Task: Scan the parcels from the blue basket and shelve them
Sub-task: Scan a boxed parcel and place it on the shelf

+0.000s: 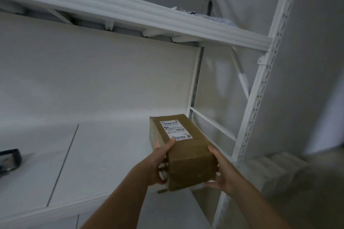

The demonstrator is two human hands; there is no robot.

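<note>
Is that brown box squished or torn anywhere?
A little. The cardboard box, held by the left hand and right hand at the white shelf, looks creased at its near end, and a loose strip pokes out under its near-left corner. Its label sits flat.

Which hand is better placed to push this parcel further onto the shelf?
Probably the right hand: it cups the near right corner of the cardboard parcel, partly behind it. The left hand grips the side, thumb on top, so it mainly steadies.
</note>
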